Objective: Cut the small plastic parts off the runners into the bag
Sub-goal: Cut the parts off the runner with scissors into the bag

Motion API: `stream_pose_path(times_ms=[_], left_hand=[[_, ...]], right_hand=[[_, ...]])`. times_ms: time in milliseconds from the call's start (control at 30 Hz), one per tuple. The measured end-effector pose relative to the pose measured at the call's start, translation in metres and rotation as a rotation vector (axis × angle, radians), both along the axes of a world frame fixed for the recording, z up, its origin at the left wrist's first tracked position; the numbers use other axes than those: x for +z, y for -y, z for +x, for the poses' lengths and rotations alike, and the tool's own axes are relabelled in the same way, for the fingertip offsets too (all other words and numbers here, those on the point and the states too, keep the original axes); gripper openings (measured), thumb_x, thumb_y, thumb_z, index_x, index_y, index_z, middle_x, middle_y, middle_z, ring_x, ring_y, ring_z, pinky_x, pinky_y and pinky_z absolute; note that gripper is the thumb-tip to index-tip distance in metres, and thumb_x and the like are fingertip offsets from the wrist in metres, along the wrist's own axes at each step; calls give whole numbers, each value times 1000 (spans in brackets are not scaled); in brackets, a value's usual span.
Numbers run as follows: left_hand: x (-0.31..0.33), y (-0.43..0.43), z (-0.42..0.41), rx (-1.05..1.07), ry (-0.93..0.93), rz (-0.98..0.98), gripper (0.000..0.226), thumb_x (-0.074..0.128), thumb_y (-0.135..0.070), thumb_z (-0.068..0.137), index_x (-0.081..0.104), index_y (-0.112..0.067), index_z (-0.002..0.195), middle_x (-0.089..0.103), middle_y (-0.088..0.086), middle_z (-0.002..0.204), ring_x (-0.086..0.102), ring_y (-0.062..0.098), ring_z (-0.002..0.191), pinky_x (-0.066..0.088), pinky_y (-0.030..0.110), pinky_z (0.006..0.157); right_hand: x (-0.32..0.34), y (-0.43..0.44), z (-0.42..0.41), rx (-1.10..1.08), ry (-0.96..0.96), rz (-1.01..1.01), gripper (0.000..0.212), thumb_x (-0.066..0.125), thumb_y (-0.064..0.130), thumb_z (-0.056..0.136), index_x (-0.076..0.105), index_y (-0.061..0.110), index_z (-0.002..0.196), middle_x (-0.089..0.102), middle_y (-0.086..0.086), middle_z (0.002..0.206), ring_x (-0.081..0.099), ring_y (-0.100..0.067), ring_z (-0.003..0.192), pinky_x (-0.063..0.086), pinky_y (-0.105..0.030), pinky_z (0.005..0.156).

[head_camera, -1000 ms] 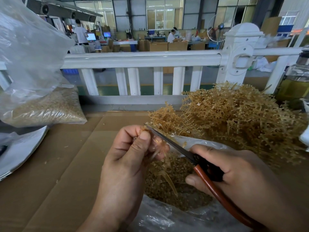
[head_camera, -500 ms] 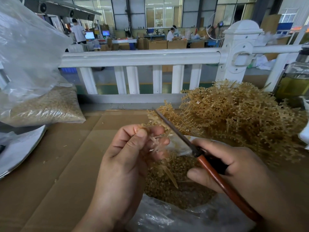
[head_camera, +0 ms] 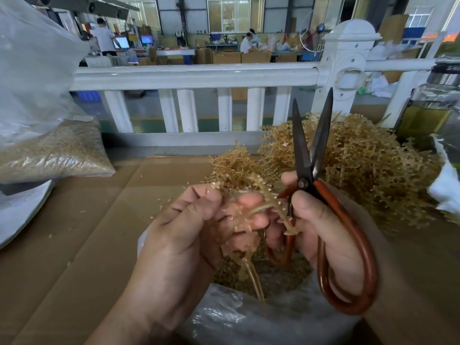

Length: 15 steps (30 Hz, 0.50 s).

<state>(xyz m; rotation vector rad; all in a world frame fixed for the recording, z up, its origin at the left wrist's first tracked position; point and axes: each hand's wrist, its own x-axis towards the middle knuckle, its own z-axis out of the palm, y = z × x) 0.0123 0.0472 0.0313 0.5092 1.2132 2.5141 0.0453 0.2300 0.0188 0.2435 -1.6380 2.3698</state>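
My left hand (head_camera: pixel 184 235) grips a bundle of tan plastic runners (head_camera: pixel 249 220) over a clear plastic bag (head_camera: pixel 236 317) that holds loose cut parts. One runner stem hangs down into the bag's mouth. My right hand (head_camera: pixel 323 232) holds scissors (head_camera: pixel 308 155) with red-brown handles; the dark blades point straight up, slightly apart, clear of the runners. A branch of the runner bundle reaches across to the fingers of my right hand. A big heap of uncut tan runners (head_camera: pixel 368 165) lies behind my hands.
Flat cardboard (head_camera: pixel 82 232) covers the worktop. A filled clear bag of cut parts (head_camera: pixel 49 155) lies at the left, under a larger plastic sheet. A white railing (head_camera: pixel 199 75) runs along the back edge. A glass jar (head_camera: pixel 428 110) stands at the far right.
The scissors have swung up from pointing left across the runners to standing upright. My left hand has shifted right, and the runner bundle now touches my right hand's fingers.
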Motion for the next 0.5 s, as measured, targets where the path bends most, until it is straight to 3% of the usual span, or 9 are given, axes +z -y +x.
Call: stream_pose_path(times_ms=[67,167,400,500], left_hand=[[0,-1,1,-3,-18,-8,8,60,-23,85,61,-16,81,74,26,103,75,33,77,57,33,57],[-2,-1,1,22,-45,-41,8,59,-22,85,58,-15,81,74,26,103,75,35,80,58,36,59],[-3,-4,3,67,-132,-18,9,64,-25,79,63,-17,82,74,26,104,74,36,85,59,43,70],[-2,-4,2,129,-142,11,4,65,-24,80,65,-20,80,74,25,103,75,34,85,59,38,68]], right_hand=[[0,-2,1,15,-45,-43,50,88,35,72,68,20,115,73,-11,93,70,-26,73,56,-37,62],[1,-4,3,13,-117,-36,43,82,21,78,66,18,118,71,-10,90,69,-25,70,56,-35,63],[4,1,6,58,-112,-18,50,84,22,77,62,14,121,68,-16,89,69,-29,74,56,-35,65],[2,1,6,40,-82,0,50,85,20,73,65,18,119,65,-16,86,67,-31,67,55,-38,63]])
